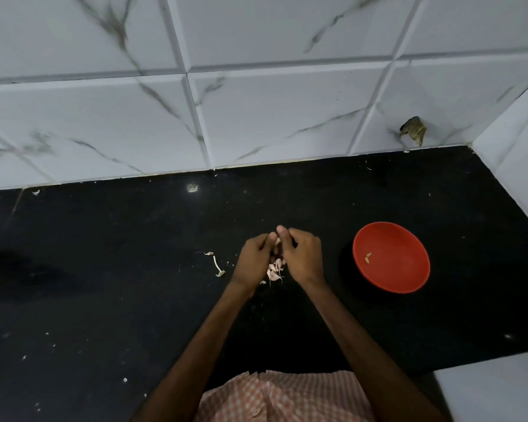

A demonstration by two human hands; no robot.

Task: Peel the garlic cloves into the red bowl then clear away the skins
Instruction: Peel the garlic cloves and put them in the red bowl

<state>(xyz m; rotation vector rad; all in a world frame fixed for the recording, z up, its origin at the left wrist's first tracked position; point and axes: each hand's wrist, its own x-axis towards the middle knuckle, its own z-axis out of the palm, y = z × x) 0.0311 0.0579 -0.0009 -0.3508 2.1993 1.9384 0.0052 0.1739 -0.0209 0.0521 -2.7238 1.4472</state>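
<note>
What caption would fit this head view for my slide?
Left hand and right hand pinch a garlic clove over the clove pile; red bowl to their right.

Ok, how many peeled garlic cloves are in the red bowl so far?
2, as far as I can tell: both peeled cloves lie together, left of centre in the red bowl, one just behind the other. The open bowl hides none.
</note>
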